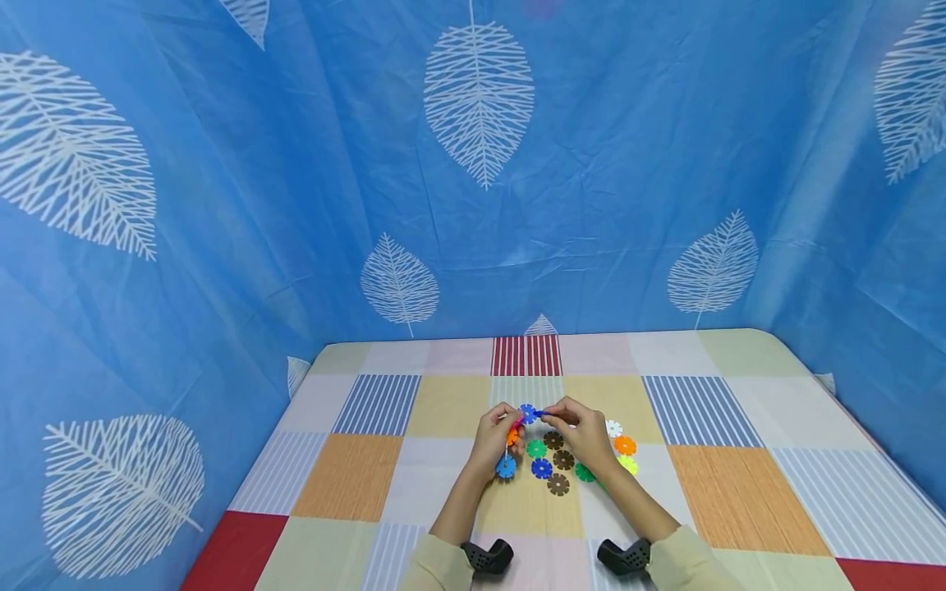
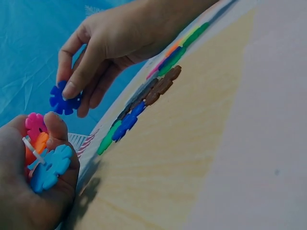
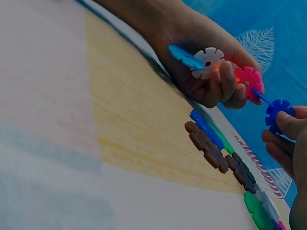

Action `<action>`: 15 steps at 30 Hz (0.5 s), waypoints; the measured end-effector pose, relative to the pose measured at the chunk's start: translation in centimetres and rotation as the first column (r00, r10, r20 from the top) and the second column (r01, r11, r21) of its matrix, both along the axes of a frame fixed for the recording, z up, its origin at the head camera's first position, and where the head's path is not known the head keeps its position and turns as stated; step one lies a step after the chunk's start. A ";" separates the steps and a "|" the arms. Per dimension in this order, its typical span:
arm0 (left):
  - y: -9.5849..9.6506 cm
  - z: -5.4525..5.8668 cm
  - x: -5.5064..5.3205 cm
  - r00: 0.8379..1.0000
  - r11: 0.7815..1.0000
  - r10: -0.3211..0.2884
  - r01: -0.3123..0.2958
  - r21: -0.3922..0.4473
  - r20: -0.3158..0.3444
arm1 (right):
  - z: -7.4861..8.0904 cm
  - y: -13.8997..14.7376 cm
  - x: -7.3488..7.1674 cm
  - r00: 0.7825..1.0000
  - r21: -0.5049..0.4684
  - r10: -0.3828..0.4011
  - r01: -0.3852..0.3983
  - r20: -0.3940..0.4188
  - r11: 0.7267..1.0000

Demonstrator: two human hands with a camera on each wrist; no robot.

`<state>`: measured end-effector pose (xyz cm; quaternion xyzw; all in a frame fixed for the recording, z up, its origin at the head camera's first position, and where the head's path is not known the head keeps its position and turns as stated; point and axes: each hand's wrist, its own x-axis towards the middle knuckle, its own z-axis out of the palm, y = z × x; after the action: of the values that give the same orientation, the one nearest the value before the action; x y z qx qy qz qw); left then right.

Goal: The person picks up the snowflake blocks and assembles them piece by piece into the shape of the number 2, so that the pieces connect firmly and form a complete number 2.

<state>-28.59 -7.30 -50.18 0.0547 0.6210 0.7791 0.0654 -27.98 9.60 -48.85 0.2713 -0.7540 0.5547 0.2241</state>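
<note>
My left hand [image 1: 489, 442] grips a chain of interlocked notched plastic discs. In the right wrist view the chain runs from a light blue disc [image 3: 186, 57] through a white disc [image 3: 205, 63] to a pink disc [image 3: 248, 80]. An orange disc [image 2: 40, 145] shows between the left fingers in the left wrist view. Beyond the pink one, a blue disc [image 1: 528, 413] forms the chain's far end. Between thumb and fingers, my right hand [image 1: 585, 432] pinches a dark blue disc [image 3: 278, 114], its edge right at that end disc. Both hands are raised over the table.
Loose discs lie on the patchwork tablecloth [image 1: 443, 460] below the hands: several brown discs [image 1: 557, 484], a blue disc [image 1: 542, 469], a green disc [image 1: 536, 449]. Beside the right forearm are an orange disc [image 1: 625, 445], a yellow disc [image 1: 628, 464] and a white disc [image 1: 613, 428]. A blue curtain [image 1: 576, 246] surrounds the table.
</note>
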 end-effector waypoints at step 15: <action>0.3 -1.4 -0.8 1.000 1.000 0.018 -0.018 -0.004 -0.001 | -3.2 0.7 -2.2 0.996 0.105 -0.028 0.037 -0.085 0.994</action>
<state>-29.39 -7.04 -51.59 0.0494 0.6231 0.7784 0.0581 -30.14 10.25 -52.10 0.2937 -0.7768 0.4980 0.2494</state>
